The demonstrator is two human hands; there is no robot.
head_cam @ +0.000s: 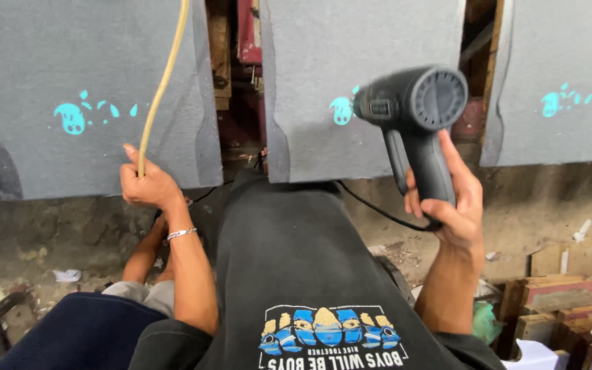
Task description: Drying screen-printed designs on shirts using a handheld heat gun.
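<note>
My right hand (450,199) grips the handle of a dark grey heat gun (411,113), held up with its nozzle toward the middle grey felt panel (358,55). A turquoise printed figure (342,109) shows on that panel just left of the nozzle. My left hand (146,183) is closed around a thin yellowish stick (162,85) that rises steeply in front of the left grey panel (49,55). A silver bracelet (181,233) sits on my left wrist. The gun's black cord (378,211) trails down behind my lap.
A third grey panel (563,41) with a turquoise print stands at the right. My black shirt (289,260) fills the lower middle. Wooden blocks (556,301) and white pieces lie at lower right. Bare dusty concrete floor (42,233) lies below the panels, with paper scraps.
</note>
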